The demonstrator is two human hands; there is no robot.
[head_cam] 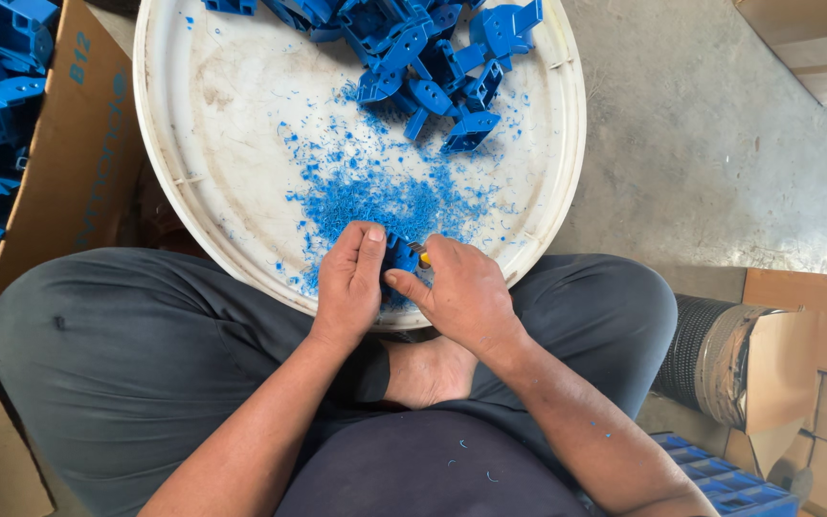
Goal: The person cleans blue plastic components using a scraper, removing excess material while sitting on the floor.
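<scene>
L hand (348,278) pinches small blue plastic part (399,255) over near rim of white round tray (205,144); R hand (461,292) clenched on trimming tool (420,253) w/ yellowish bit; best keep strokes short, blade away from L thumb, shavings (385,196) falling in tray.

We see our left hand (349,280) and right hand (461,292) close together at the near rim of the round white tray (169,182), a small blue part (400,254) pinched between them. Ahead, only loose blue shavings (385,196) cover the tray's middle, so we have open room there. Farther on, a heap of blue parts (433,57) blocks the far edge. A cardboard box (78,163) walls the left side; bare concrete floor (710,144) lies open to the right.
</scene>
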